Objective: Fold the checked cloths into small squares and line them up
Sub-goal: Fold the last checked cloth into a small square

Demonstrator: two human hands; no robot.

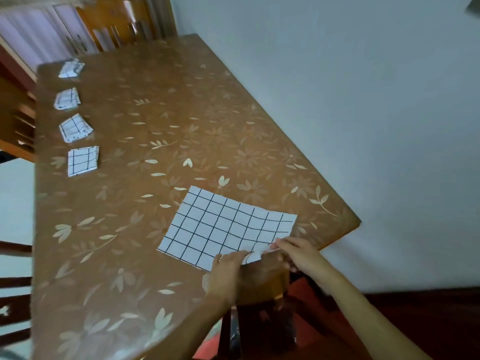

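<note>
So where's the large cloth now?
Head view: the cloth lies flat by the table's near right corner, its near corner pinched by the right hand, left hand beside it.

A brown surface (130,229) printed with pale flowers is stretching away from my left hand (226,274) and my right hand (298,255). A plain pale wall (363,126) is running along to the right of my hands, beside the surface's long edge. Wooden chairs (124,29) are standing at the far end, with cupboard doors (65,27) behind them. Dark chair backs (15,281) are showing far to the left, and red floor (415,320) is lying below my hands.
</note>
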